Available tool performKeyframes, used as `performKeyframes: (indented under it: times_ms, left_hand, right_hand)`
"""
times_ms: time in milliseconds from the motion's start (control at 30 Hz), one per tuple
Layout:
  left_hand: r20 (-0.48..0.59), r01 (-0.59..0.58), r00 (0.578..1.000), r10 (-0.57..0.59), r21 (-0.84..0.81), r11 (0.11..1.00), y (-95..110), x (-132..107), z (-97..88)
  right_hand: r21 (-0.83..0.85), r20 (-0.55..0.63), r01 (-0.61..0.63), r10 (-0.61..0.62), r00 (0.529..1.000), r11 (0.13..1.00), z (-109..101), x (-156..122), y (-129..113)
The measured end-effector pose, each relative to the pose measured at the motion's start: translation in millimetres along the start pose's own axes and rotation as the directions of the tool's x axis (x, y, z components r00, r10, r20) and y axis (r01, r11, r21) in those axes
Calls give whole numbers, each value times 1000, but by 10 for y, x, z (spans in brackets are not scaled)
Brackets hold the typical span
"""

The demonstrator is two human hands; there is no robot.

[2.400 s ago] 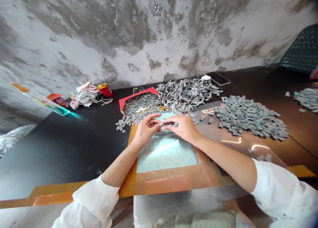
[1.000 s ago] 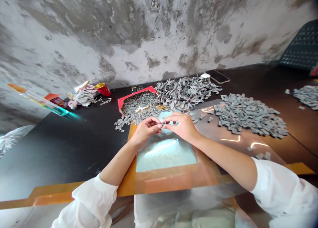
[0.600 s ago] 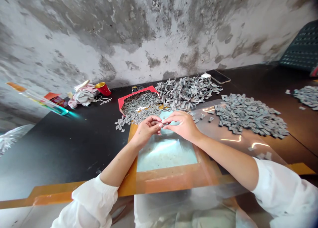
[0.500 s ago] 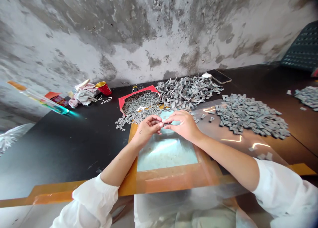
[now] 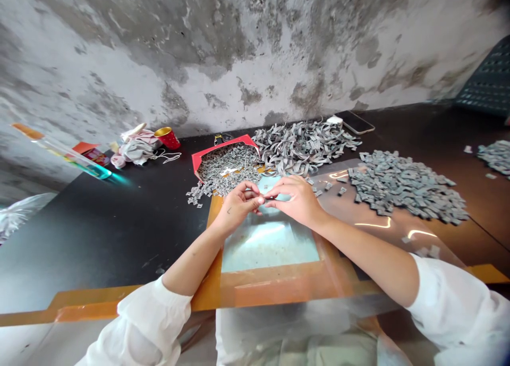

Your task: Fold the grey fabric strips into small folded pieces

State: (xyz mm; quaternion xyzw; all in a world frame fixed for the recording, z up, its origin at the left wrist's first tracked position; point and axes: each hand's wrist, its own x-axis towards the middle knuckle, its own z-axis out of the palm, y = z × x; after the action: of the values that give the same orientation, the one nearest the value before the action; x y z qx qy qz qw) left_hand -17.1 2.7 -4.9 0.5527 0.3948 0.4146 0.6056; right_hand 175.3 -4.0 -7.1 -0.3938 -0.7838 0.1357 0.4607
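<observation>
Barely changed since a moment ago (same handling apparently continuing): one black table (image 5: 119, 233), one folded-tab pile (image 5: 406, 185) at right, one smaller tab pile (image 5: 496, 156) farther right, one strip heap (image 5: 306, 145) and one red-edged box (image 5: 197, 161) toward far edge; left hand (image 5: 239, 204), right hand (image 5: 300, 198) both pinched on one grey piece (image 5: 271, 198), in from near edge's middle

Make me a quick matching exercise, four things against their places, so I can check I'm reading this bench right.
1. Small grey pieces
2. Long grey strips
3. Folded grey tabs
4. Right hand

A. Heaped between the red-rimmed box and the smartphone
B. Fingertips against the left hand's, above the pale blue panel
C. Inside the red-rimmed box, spilling out its front
D. Piled beyond the right forearm

Pairs: 1-C, 2-A, 3-D, 4-B
</observation>
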Motion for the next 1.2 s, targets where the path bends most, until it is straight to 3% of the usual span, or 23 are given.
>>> performKeyframes:
  times_ms: [100,367,600,733,900,1100,1200]
  left_hand:
    - [-3,-13,1000,13,11,1000,-12,8,-2]
    - [-15,-61,998,63,102,993,-51,20,4]
    - [8,-154,987,160,338,928,-49,-13,-25]
    - [-24,-136,989,147,256,957,-56,0,4]
    - [-43,-167,983,179,199,966,-87,25,11]
    - [-38,-203,972,231,351,914,-59,-12,-40]
    - [5,-286,946,323,480,830,15,-54,-43]
  right_hand:
    - [-72,28,17,-15,999,997,-2,-5,5]
    - [-5,51,-11,12,999,1000,1,-4,-30]
    - [52,113,11,-17,993,999,14,-14,-29]
    - [-49,123,69,-62,990,996,5,-22,-77]
    - [185,138,-127,102,985,975,-12,0,-94]
    - [359,222,-331,265,938,873,-4,29,-56]
    - [468,239,-402,325,915,787,12,24,-42]
